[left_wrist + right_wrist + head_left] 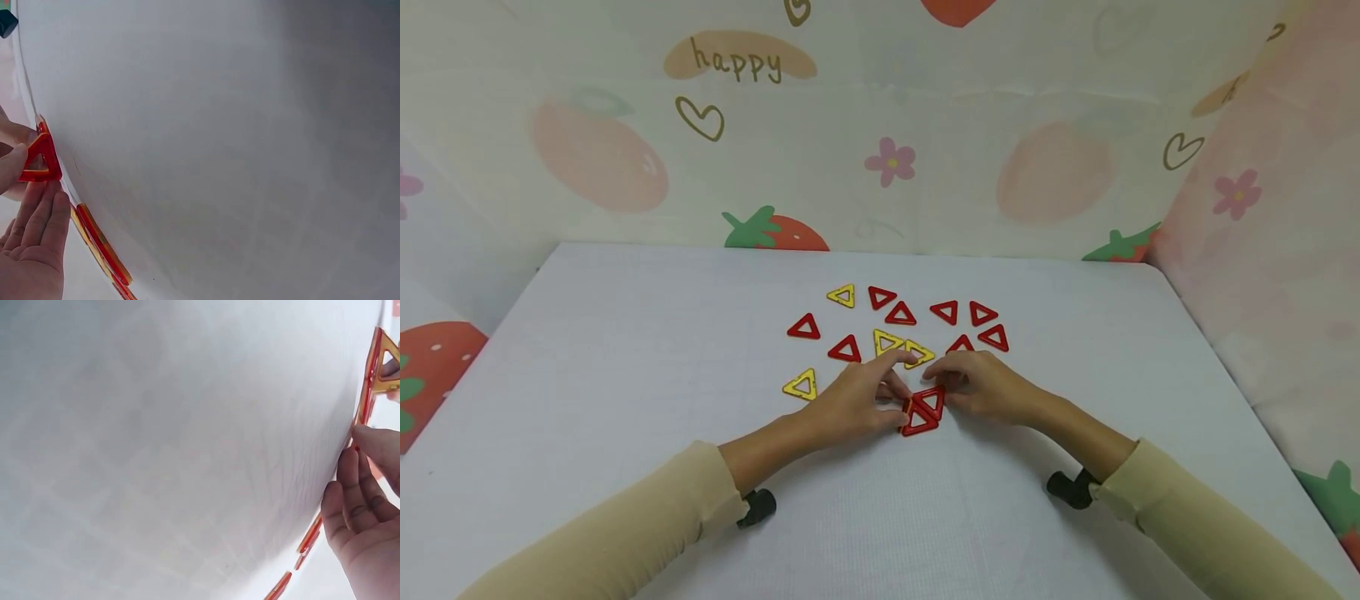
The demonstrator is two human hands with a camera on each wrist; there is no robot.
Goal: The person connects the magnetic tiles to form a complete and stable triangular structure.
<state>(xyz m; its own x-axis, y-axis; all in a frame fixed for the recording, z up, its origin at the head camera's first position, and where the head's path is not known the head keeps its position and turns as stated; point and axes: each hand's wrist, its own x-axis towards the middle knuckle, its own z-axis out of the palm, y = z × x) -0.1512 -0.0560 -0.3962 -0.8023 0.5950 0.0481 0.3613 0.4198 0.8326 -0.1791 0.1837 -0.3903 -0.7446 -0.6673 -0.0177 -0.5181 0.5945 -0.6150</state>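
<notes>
Two flat red triangle tiles [929, 403] lie edge to edge on the table between the hands. At their left side, my left hand [857, 400] pinches a red-orange triangle tile [42, 172] between thumb and fingers, and it stands on edge. That upright tile [380, 385] looks more amber in the right wrist view. My right hand [992, 387] is at the right side of the flat pair, its thumb and fingertips pinching the edge of a red tile. In the right wrist view the thumb [378, 447] hides most of that contact.
Beyond the hands lie several loose red triangle tiles [900, 314] and yellow ones [800, 385], some partly behind the fingers. The white table [625, 350] ends at a printed cloth backdrop [955, 100]. Black wrist cameras [758, 507] hang below both sleeves.
</notes>
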